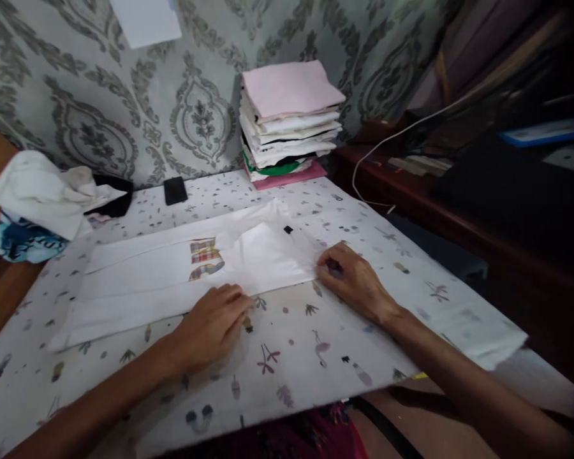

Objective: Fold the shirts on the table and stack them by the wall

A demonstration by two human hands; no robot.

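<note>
A white garment [138,274] lies on the table, folded into a long strip, with a plaid print near its middle and a small black mark toward its right end. My left hand [217,322] rests at the garment's near edge, right of the print, fingers curled together; whatever is under them is hidden. At the strip's right end, my right hand [347,277] pinches the corner of the white cloth between thumb and fingers.
A tall stack of folded clothes [291,95] stands by the wall. A black phone [175,190] lies left of it. Crumpled clothes [38,197] sit at the far left. A white cable [392,137] hangs over a dark red surface [411,191] on the right.
</note>
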